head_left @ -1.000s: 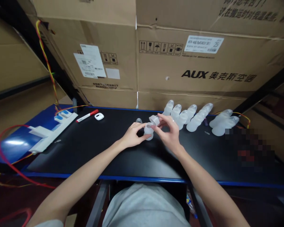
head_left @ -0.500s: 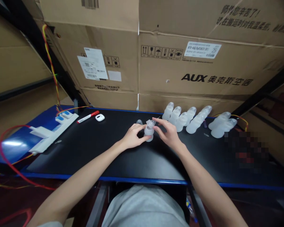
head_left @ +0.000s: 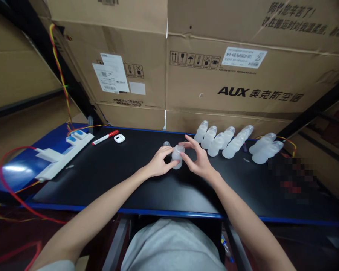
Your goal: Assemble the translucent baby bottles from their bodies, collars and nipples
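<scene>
A small frosted plastic bottle [head_left: 176,162] stands roughly upright on the black table in front of me. My left hand [head_left: 160,162] is closed round its body from the left, thumb on the near side. At the bottle's top is a clear cap [head_left: 180,149], which my right hand [head_left: 198,157] pinches between thumb and fingertips from the right, with one finger raised. Whether the cap is fully seated on the neck cannot be made out. Just behind my left fingers shows the clear top of another bottle [head_left: 166,143], its lower part hidden.
Several capped frosted bottles [head_left: 215,146] stand at the back right, more of them [head_left: 261,152] farther right. A red-and-white marker [head_left: 105,137] and a small white case [head_left: 119,139] lie at the back left, near a power strip [head_left: 64,157]. Cardboard [head_left: 186,86] walls the back.
The clear cap, tilted above the bottle's mouth before, now sits lower and straighter at its top. My right fingers have come down the cap's side. My left hand keeps its hold.
</scene>
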